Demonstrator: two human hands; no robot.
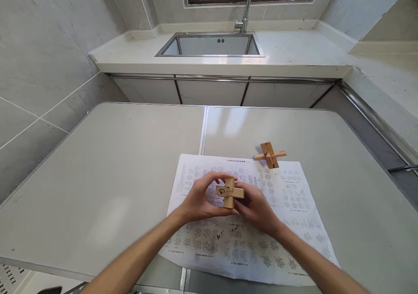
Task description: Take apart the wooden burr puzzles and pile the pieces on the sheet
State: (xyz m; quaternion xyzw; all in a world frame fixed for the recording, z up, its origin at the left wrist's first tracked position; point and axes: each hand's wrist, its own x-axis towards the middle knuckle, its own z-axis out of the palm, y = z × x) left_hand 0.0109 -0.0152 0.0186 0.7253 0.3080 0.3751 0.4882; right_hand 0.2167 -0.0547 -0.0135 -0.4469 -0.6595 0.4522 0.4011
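A pale wooden interlocking puzzle [229, 192] is held up between my two hands above a printed sheet. It has a cross shape, and a dark handwritten mark shows on its left block. My left hand [204, 198] grips it from top and bottom, thumb below and fingers above. From the right side, my right hand [256, 205] pinches it, with some fingertips hidden behind the wood. Below both hands lies the printed sheet [261, 263], covered in rows of small puzzle diagrams. A second, browner wooden puzzle [270, 155] rests at the sheet's top edge, touching neither hand.
The light table [98, 176] has a metal seam down its middle. Beyond it stands a white counter [294, 50] with a steel sink [209, 46] and a tap [243, 22]. Grey tiled walls close in on the left, and a black cable [403, 168] juts in at right.
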